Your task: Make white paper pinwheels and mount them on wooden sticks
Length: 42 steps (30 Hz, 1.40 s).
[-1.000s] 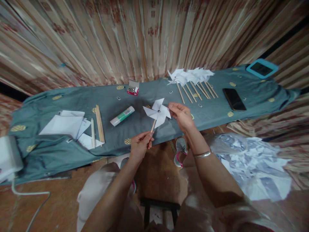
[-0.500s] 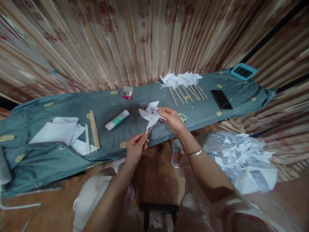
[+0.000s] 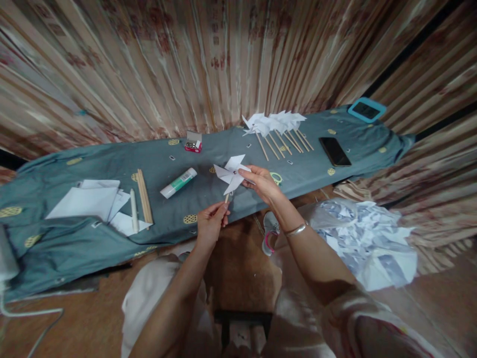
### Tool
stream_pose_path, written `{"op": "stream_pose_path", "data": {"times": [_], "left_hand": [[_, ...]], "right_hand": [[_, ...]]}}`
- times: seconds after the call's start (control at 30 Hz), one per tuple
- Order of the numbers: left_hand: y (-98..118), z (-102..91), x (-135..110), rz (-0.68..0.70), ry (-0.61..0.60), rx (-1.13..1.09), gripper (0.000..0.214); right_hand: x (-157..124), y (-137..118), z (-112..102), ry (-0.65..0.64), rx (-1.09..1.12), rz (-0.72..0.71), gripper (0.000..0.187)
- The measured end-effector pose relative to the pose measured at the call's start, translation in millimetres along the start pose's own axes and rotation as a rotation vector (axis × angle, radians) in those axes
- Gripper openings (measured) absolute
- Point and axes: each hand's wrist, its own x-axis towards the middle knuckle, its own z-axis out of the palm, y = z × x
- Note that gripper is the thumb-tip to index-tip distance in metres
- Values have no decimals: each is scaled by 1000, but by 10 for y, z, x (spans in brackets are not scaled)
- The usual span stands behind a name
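Note:
A white paper pinwheel (image 3: 232, 171) on a thin wooden stick is held up over the front part of the cloth-covered table. My left hand (image 3: 211, 222) is closed round the stick below the blades. With its fingers on the right-hand blade, close to the pin at the centre, my right hand (image 3: 261, 183) grips the pinwheel too. A green and white glue stick (image 3: 179, 183) lies left of the pinwheel. Behind that stands a small open red box of pins (image 3: 194, 142). Partly hidden by my right hand are yellow-green scissors (image 3: 276, 178).
Several finished pinwheels (image 3: 276, 124) lie in a row at the back. A black phone (image 3: 335, 151) and a blue-framed device (image 3: 367, 109) are to the right. Paper sheets (image 3: 84, 201), a white pen-like stick (image 3: 134, 211) and wooden sticks (image 3: 144, 196) lie left. A bag of paper scraps (image 3: 367, 238) sits on the floor.
My right thumb has shifted inward to the pinwheel's centre, and the blades have tilted slightly. The left hand keeps its hold on the stick. The whole view has moved a little.

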Motion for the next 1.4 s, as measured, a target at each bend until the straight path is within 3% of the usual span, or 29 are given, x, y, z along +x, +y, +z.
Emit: {"op": "stream_pose_path", "data": {"times": [0.8,1.4], "left_hand": [[53,-84,-11,17,37,-61,37],[31,-81,-4,32,41,-41,36]], "right_hand": [[103,142,216,-36,30,-1,34],[99,129,199,-49,5,-7,34]]}}
